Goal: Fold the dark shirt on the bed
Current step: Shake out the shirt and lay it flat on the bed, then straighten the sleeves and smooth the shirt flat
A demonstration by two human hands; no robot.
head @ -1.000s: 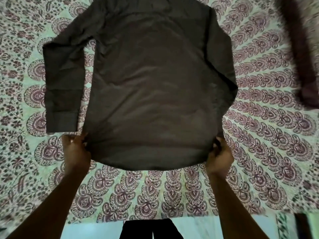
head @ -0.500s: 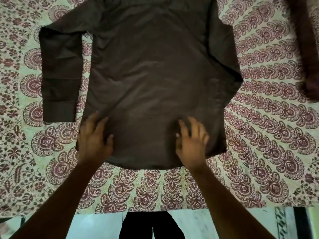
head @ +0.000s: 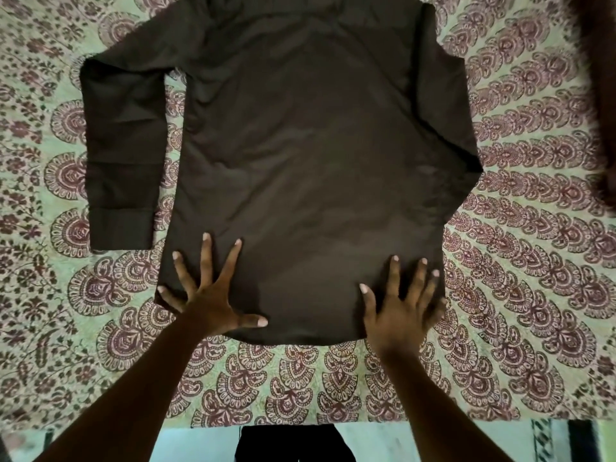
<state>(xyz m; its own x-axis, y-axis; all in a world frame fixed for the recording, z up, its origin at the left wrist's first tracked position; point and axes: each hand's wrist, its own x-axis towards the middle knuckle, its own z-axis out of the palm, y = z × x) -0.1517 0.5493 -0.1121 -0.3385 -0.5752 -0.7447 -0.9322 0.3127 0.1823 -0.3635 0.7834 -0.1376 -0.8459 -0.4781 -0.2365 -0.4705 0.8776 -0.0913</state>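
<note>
Along the near hem of the dark shirt (head: 300,161), spread back-up on the bed (head: 500,311), your left hand (head: 213,301) and right hand (head: 400,311) press flat, fingers wide. Uneven sideways pressure could ruck the fabric.

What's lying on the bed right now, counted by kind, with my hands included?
dark shirt: 1
maroon cloth, blurred at the right edge: 1
patterned bedsheet: 1
hands, left hand and right hand, both flat on the shirt's hem: 2
Total: 5
</note>
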